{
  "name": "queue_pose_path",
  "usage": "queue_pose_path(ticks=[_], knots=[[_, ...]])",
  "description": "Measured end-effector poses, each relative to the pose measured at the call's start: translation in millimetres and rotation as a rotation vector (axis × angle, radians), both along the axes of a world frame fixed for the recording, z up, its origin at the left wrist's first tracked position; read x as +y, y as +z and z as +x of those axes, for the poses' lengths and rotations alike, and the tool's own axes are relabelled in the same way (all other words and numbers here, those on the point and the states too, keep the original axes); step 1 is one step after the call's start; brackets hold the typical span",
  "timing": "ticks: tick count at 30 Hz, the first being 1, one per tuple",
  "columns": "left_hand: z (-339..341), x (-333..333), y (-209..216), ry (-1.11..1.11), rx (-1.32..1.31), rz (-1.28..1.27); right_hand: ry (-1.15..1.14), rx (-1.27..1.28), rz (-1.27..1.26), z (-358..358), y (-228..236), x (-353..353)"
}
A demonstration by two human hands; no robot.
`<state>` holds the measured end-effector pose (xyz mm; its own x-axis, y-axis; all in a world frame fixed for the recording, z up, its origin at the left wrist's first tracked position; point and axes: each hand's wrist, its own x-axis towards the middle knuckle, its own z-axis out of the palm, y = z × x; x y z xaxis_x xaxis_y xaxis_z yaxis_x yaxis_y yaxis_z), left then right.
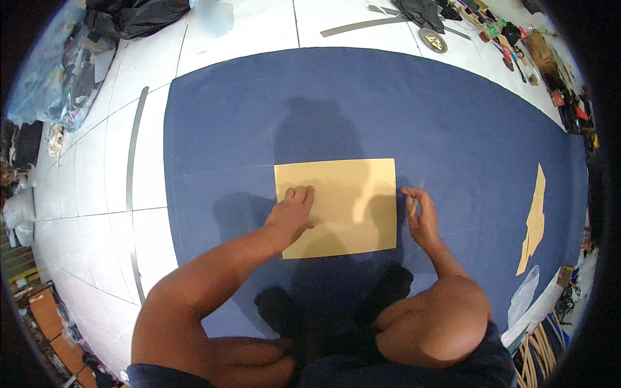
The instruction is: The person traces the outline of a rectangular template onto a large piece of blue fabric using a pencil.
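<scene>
A yellow rectangular sheet of card or paper point(349, 194) lies flat on a large dark blue cloth point(226, 129). My left hand point(294, 210) rests on the left part of the sheet, fingers stretched out and pressing it down. Just off the sheet's right edge is my right hand point(422, 216), closed around a thin, pale pencil-like stick point(414, 205). The stick slants upward, and its exact kind is too small to make out. Faint pale lines run across the cloth on both sides of the sheet. My shadow falls over the sheet and the cloth.
A jagged yellow offcut point(533, 220) lies on the cloth at the right. A long grey strip point(134, 187) is on the white tiled floor point(84, 174) at left, another point(362, 26) beyond the cloth. A round dish point(433, 41) sits far right. Bags and clutter line the sides.
</scene>
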<state>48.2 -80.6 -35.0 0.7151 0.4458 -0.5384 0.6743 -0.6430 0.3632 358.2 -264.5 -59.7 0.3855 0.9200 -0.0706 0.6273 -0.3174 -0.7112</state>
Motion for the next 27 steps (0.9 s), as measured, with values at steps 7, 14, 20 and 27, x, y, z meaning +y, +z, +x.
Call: queue_pose_path(ticks=[7,14,20,27], knots=[[18,-6,5,0.179,0.176,0.012,0.476,0.193,0.148,-96,-1,153],[14,-8,-8,0.142,0.130,0.094,0.485,0.327,0.122,-159,-21,207],[9,-11,-17,0.161,0.122,0.136,0.530,0.242,0.097,-164,-25,211],[14,-10,-15,0.142,0.147,0.110,0.579,0.195,0.114,-166,-25,212]])
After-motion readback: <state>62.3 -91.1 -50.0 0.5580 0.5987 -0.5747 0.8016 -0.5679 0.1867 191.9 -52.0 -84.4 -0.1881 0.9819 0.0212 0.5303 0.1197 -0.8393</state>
